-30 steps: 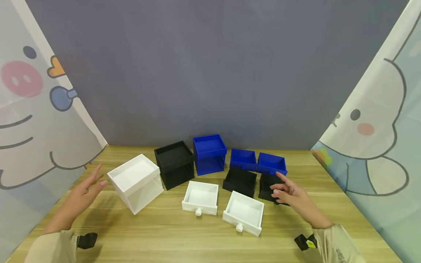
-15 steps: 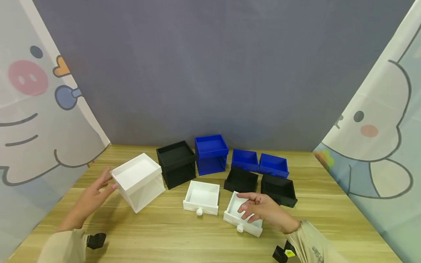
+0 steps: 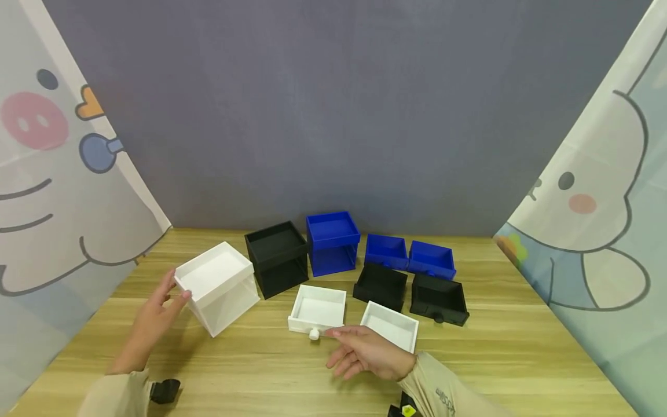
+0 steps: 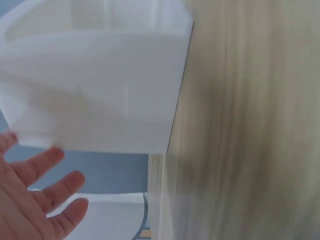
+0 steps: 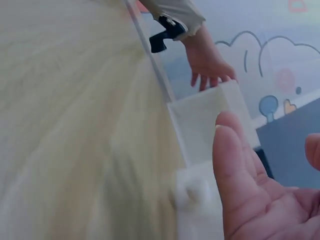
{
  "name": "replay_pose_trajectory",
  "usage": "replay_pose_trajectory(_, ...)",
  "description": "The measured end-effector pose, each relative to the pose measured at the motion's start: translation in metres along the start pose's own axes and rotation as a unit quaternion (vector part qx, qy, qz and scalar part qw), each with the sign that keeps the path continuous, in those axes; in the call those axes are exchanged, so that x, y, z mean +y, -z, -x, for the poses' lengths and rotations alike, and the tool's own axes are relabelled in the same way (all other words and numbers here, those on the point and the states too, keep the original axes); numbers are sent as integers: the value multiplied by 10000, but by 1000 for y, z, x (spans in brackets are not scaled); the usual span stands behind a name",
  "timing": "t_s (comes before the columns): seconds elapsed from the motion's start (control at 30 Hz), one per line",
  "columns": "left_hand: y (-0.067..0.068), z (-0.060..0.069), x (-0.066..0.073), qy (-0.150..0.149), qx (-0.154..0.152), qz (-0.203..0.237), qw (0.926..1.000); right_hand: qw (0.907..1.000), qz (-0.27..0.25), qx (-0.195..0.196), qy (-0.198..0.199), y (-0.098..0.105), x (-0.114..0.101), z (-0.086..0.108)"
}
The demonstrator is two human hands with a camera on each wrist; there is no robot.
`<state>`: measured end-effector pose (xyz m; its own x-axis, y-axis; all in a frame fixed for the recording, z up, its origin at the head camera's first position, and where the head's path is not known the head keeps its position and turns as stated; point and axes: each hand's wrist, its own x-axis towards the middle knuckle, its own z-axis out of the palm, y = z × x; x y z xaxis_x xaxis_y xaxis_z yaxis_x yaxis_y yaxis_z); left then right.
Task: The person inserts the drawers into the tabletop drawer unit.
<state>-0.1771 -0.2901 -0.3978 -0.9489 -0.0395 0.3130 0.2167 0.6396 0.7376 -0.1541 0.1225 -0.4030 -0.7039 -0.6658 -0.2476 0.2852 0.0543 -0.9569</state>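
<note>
A white drawer frame (image 3: 216, 284) stands at the left of the table. My left hand (image 3: 151, 324) is at its left side, fingers spread, fingertips at its upper edge; in the left wrist view the relaxed fingers of the left hand (image 4: 37, 195) lie by the white wall (image 4: 95, 95). A white drawer with a round knob (image 3: 318, 310) lies at the centre. Just right of that knob, my right hand (image 3: 370, 353) hovers with fingers loosely extended, holding nothing, partly covering a second white drawer (image 3: 393, 327). The right wrist view shows the right hand (image 5: 270, 200) near the blurred knob.
A black frame (image 3: 276, 260) and a blue frame (image 3: 333, 246) stand behind the white ones. To the right lie two blue drawers (image 3: 385, 253) (image 3: 431, 260) and two black drawers (image 3: 380, 286) (image 3: 439, 298). A grey partition (image 3: 333, 116) rises behind the table.
My right hand has moved left from over the black drawers, past the right white drawer. My left hand has moved right and up to the white frame.
</note>
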Motion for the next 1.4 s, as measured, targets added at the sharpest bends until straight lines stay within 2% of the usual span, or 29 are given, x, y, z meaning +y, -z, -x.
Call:
replay_pose_trajectory(0.27,-2,1,8,142,-12,-298,9995,9989,-135,124,-421,-19,17,-23)
replay_pose_trajectory(0.4,0,-1,7,188,22,-303,9994,9975,-431,262,-504,-22,25,-30)
replay_pose_trajectory(0.53,-1,-3,7,132,84,-252,9996,9949,-824,388,-426,-24,30,-33)
replay_pose_trajectory(0.63,-1,-3,7,215,62,-250,9994,9928,-1059,480,-283,-25,32,-37)
replay_pose_trajectory(0.8,-1,-3,7,430,-9,-292,9986,9901,-1213,673,-208,-28,33,-43)
replay_pose_trajectory(1.03,-3,-3,8,536,-5,-275,9982,9846,-1500,873,-213,-32,31,-48)
replay_pose_trajectory(1.23,-2,-3,9,671,-138,-305,9972,9778,-1788,1087,-102,-35,30,-48)
replay_pose_trajectory(1.4,0,-3,11,857,-271,-414,9951,9746,-1835,1281,-21,-37,32,-48)
